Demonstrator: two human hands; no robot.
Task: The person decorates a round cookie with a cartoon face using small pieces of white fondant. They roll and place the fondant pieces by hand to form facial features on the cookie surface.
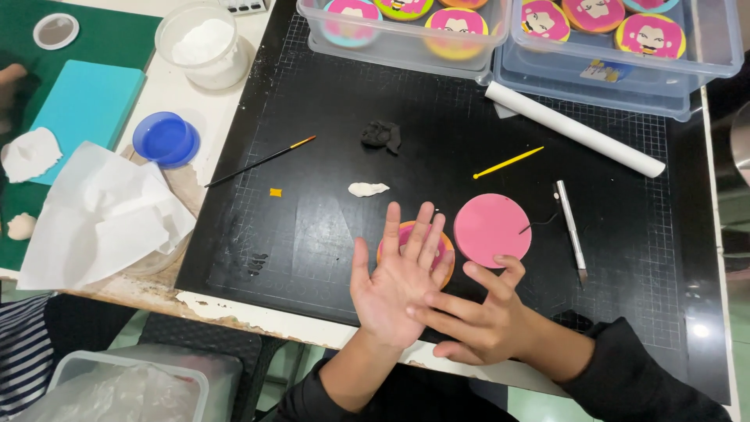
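My left hand (391,281) is held palm up with fingers spread, over a round cookie with an orange rim and pink top (448,252) on the black cutting mat (328,117). My right hand (476,316) lies across the left palm, its fingers touching it; neither hand holds anything. A flat pink fondant disc (492,229) lies just right of the cookie. A small white fondant piece (367,189) and a black fondant lump (382,135) lie further back on the mat.
A white rolling pin (574,129), yellow modelling tool (508,162), craft knife (570,230) and thin paintbrush (262,162) lie on the mat. Clear boxes of decorated cookies (406,31) stand at the back. Left are a blue lid (166,138), crumpled paper (101,215) and a powder tub (205,43).
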